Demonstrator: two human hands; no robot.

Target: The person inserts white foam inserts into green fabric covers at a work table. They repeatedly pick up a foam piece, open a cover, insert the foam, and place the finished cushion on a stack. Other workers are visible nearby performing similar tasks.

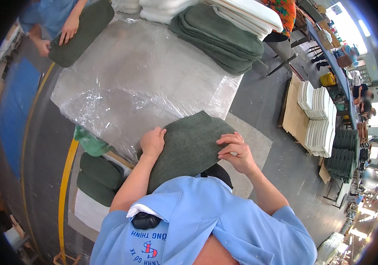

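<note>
A dark green fabric cushion (189,143) is held up against my front, its far edge over the near side of a plastic-wrapped table (122,66). My left hand (152,143) grips its left edge, thumb on top and the other fingers partly hidden. At the right edge, my right hand (236,152) has its fingers bent and close together on the fabric; whatever lies under the fingertips is too small to make out. The cushion's near end is hidden by my blue shirt.
Across the table, a co-worker's hands (69,30) hold another green cushion (85,33). Green cushions (217,37) and white pads (246,15) are stacked at the far right. More green cushions (98,179) lie low on the left. White pad stacks (317,115) stand on the right.
</note>
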